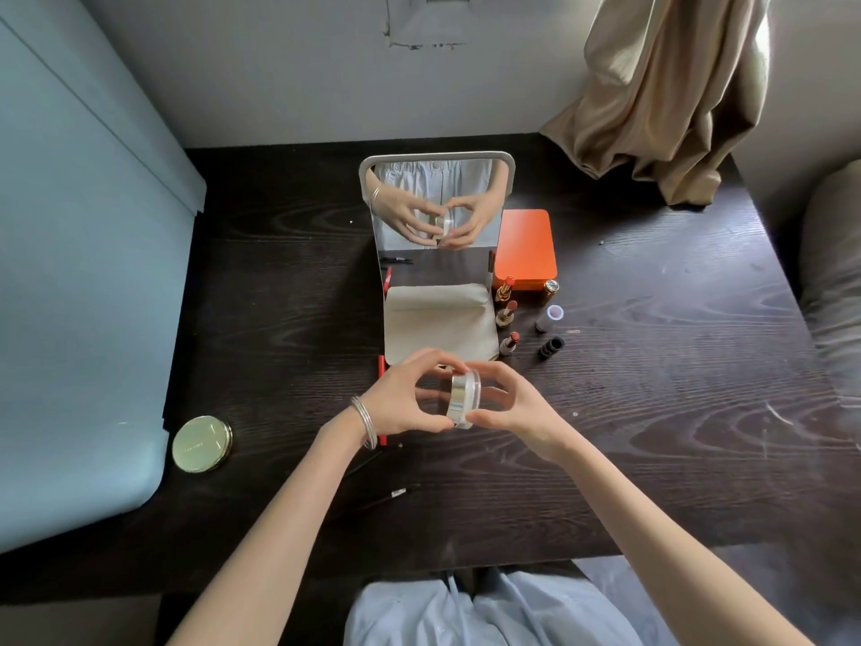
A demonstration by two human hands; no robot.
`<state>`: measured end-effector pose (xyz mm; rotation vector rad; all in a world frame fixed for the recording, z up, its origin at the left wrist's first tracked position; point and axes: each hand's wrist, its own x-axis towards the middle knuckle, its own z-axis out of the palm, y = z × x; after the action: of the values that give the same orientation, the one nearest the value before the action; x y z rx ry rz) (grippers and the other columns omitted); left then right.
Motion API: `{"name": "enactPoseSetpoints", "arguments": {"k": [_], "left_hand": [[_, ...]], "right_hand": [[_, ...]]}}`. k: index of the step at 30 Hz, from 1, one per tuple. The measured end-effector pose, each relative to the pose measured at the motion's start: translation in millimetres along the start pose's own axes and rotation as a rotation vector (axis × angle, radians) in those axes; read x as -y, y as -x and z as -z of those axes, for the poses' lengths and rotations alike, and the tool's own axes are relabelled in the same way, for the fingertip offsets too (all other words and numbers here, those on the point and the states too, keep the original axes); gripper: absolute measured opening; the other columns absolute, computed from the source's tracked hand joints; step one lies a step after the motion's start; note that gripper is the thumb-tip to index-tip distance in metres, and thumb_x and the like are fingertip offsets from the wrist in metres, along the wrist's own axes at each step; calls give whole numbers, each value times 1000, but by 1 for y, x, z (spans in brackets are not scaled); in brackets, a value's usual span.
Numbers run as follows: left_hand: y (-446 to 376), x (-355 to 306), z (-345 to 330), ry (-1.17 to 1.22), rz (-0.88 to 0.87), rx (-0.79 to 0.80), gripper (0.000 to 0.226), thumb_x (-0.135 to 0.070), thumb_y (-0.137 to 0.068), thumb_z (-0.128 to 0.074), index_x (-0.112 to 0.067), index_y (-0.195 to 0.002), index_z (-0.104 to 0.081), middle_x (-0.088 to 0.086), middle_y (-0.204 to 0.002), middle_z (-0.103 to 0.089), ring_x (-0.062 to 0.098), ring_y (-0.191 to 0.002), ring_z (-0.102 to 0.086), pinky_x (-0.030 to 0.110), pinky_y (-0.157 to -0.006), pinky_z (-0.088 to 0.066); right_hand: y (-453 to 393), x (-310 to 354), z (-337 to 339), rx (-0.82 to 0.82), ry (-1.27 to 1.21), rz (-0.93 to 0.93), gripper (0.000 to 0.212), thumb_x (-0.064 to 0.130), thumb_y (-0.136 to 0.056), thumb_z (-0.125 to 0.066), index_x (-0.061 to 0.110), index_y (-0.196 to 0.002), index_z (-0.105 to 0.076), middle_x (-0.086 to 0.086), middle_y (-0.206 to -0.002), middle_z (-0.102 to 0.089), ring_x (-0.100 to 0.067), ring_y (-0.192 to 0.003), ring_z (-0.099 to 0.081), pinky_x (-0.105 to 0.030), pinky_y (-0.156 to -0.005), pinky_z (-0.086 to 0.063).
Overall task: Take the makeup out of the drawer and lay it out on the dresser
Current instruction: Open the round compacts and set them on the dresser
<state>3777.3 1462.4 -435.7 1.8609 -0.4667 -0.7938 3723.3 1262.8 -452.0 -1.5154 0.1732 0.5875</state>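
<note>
Both hands — left hand (396, 398), right hand (515, 405) — hold a jar (462, 397), label unreadable.

— Where are the arms?
— Both forearms reach forward from the bottom edge and meet at the middle.
— And the left hand (399, 397)?
— Fingers curled, thumb below, its grip closed on one side of the small round jar (463, 397); bangles (365, 421) circle the wrist.
— The right hand (505, 402)?
— It mirrors it, fingers arched over, thumb underneath, pinching the other side.
</note>
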Motion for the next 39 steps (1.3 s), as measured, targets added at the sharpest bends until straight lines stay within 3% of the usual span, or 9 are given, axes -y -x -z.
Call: {"name": "enactPoseSetpoints", "arguments": {"k": [5,9,12,16,21,26,30,34,39], "left_hand": [[3,-2,-4,98,15,-90,55,-14,-64,-83,-26,-112,-58,-10,-117,-55,1,-109,-55,17,-77,-53],[3,-6,1,188,80,-69,55,-9,-63,-83,-24,-112,-61,-9,-114,-61,2,-104,-59,20,-75,-54],[1,-4,6,116,110,-45,55,-18,-62,-85,-32,-110,-62,-13,-111,-63,5,-104,-60,29,-82,-55],[-1,-4,13,43,143,-49,55,-18,-62,-84,-30,-110,-60,-11,-109,-63,4,-101,-61,22,-79,-55],[-7,-5,15,28,144,-98,53,-17,-62,-83,-30,-107,-59,-7,-112,-60,11,-103,-61,32,-80,-58],[-5,-5,5,98,143,-147,49,-12,-64,-82,-30,-103,-59,-9,-106,-59,11,-92,-66,27,-73,-57],[-1,3,-3,96,188,-174,43,-16,-65,-81,-24,-102,-62,-4,-96,-63,11,-82,-69,26,-73,-58],[0,4,-12,10,236,-242,35,-35,-71,-76,-28,-99,-58,-6,-92,-63,10,-82,-63,26,-71,-55],[-2,2,-5,-14,177,-135,48,-33,-73,-76,-28,-113,-51,-6,-109,-58,11,-88,-64,18,-70,-53]], "right_hand": [[2,0,-3,-53,-17,44,68,26,-62,-79,16,-123,-51,-1,-122,-59,-17,-110,-61,-32,-85,-53],[4,-6,-12,-119,-43,100,65,26,-62,-79,17,-121,-53,-2,-122,-59,-19,-110,-61,-35,-90,-52],[3,-13,-17,-135,-61,111,62,26,-63,-79,19,-119,-54,-2,-123,-59,-20,-111,-61,-35,-92,-52],[-6,-10,-15,-75,72,80,63,17,-66,-82,17,-120,-51,-3,-120,-61,-15,-110,-62,-34,-94,-52],[-17,3,-11,-164,378,227,59,20,-62,-86,12,-113,-57,3,-107,-57,5,-97,-57,-9,-83,-46],[-11,2,-6,-190,389,267,59,39,-57,-81,15,-108,-61,4,-102,-61,-4,-94,-62,-16,-86,-49],[-8,-6,-9,-159,361,189,56,29,-62,-84,15,-110,-58,1,-108,-62,-3,-97,-62,-14,-86,-49],[-10,-11,-11,-29,410,96,73,27,-62,-86,15,-124,-49,2,-118,-60,-3,-105,-60,-19,-92,-48],[-16,-7,-8,-49,351,87,76,26,-59,-86,16,-123,-48,2,-115,-61,-7,-104,-61,-24,-91,-50]]}}
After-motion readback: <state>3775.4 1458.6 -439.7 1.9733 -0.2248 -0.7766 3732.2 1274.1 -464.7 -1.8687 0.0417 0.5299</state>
